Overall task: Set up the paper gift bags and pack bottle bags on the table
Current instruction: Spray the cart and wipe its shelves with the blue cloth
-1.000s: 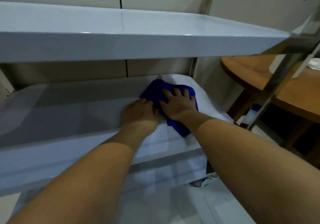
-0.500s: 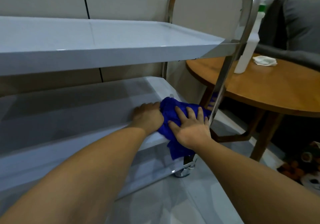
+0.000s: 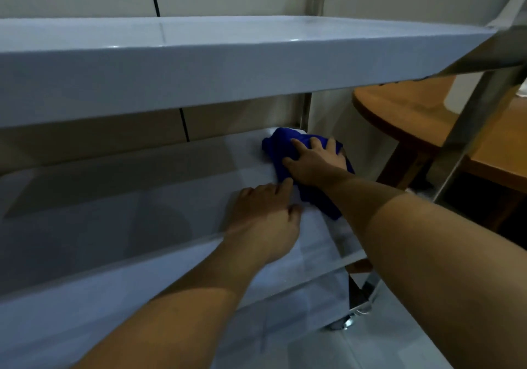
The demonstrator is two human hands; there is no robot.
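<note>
A blue cloth (image 3: 281, 152) lies bunched at the far right corner of the cart's lower white shelf (image 3: 114, 197). My right hand (image 3: 312, 162) presses flat on the cloth with its fingers spread. My left hand (image 3: 265, 220) rests on the shelf just in front of the cloth, its fingertips near the cloth's edge, holding nothing. No paper gift bags or bottle bags are in view.
The cart's upper white shelf (image 3: 199, 63) overhangs the hands. A metal frame post (image 3: 467, 129) runs down the cart's right side, with a caster (image 3: 342, 323) below. A round wooden table (image 3: 422, 117) stands to the right. A pale wall is behind.
My right hand has pushed the blue cloth from the shelf's front right edge back to the far right corner. My left hand has come off the cloth and lies on the shelf.
</note>
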